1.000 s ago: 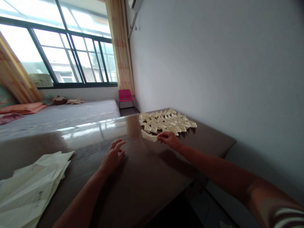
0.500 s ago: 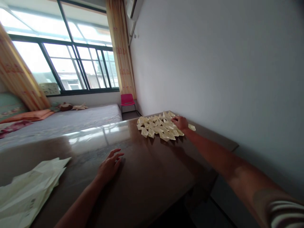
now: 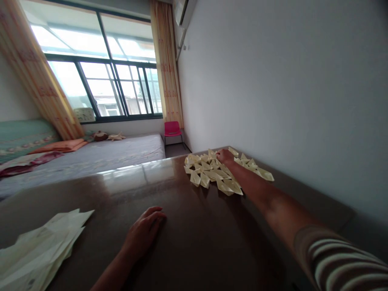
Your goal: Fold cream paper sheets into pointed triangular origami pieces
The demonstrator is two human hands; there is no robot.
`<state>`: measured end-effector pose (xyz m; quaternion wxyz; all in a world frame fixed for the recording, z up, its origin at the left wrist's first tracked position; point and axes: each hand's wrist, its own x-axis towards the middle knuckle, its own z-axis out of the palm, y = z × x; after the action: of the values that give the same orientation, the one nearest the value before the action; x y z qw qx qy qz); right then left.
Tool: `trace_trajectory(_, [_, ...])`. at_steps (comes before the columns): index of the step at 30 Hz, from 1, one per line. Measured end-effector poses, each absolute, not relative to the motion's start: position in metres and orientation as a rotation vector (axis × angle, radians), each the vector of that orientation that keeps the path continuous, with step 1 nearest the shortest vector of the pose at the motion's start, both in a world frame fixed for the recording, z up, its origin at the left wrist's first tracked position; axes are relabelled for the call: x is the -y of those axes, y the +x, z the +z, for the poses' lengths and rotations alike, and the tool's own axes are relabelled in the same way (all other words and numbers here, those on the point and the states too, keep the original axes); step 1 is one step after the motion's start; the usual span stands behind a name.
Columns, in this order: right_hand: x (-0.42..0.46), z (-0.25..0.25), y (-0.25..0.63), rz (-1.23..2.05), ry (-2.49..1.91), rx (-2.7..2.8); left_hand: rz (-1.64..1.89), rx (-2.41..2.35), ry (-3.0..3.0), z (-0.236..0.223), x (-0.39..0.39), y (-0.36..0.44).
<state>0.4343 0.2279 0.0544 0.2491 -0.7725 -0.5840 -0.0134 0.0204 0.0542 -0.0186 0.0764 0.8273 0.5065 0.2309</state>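
Left hand (image 3: 143, 232), half-open, empty, rests on glossy table (image 3: 194, 230), crinkled sheets (image 3: 45, 248) well apart at nine o'clock. Right hand (image 3: 224, 155), curled, hold unclear, sits among sharp-pointed folded papers (image 3: 214, 174) toward two o'clock

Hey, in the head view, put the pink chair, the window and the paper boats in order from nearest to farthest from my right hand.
From your right hand:
1. Paper boats: on the table, at your fingers and on both sides.
2. Pink chair: beyond the table, ahead and left.
3. Window: in the far wall, farther left.
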Motion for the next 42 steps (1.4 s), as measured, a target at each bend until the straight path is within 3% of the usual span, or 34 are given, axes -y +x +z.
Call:
trace_trajectory(8, [-0.244,0.053,0.422,0.138,-1.921,1.714,0.721,-1.471,2.381,-0.014,-0.054,0.022])
trace_trajectory(14, [-0.187,0.068,0.395,0.159,-1.609,1.801,0.783,-1.433,2.38,-0.018,-0.059,0.02])
trace_trajectory(22, [-0.035,-0.001,0.277,0.658,-0.989,2.315,0.731,-1.492,2.435,-0.008,-0.039,0.033])
trace_trajectory(27, [-0.011,-0.019,0.258,0.688,-1.02,2.327,0.517,-1.576,2.398,0.007,-0.033,0.027])
trace_trajectory(36, [-0.011,-0.022,0.268,0.707,-1.024,2.285,0.435,-2.595,1.669,0.038,0.004,-0.104])
trace_trajectory(42, [-0.011,-0.023,0.267,0.672,-1.053,2.298,0.246,-2.665,1.412,0.028,0.016,-0.135])
